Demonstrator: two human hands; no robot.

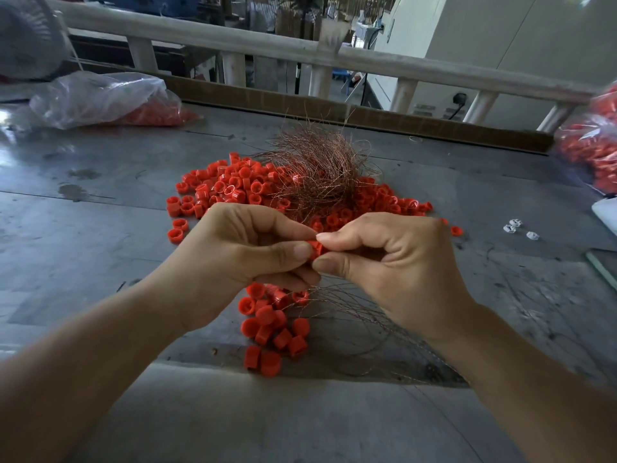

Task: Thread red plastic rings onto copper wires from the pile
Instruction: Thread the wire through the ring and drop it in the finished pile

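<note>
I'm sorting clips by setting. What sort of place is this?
Probably a small workshop doing piecework assembly: a worn grey worktable heaped with loose red rings, a tangle of copper wires, and bulk plastic bags of rings.

You have two plastic bags (100,98) of red rings, three white bits (516,227), one copper wire tangle (317,168), and rings beyond counting.

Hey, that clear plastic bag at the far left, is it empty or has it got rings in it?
Not empty: the plastic bag lies slumped, with red rings visible inside.
</note>
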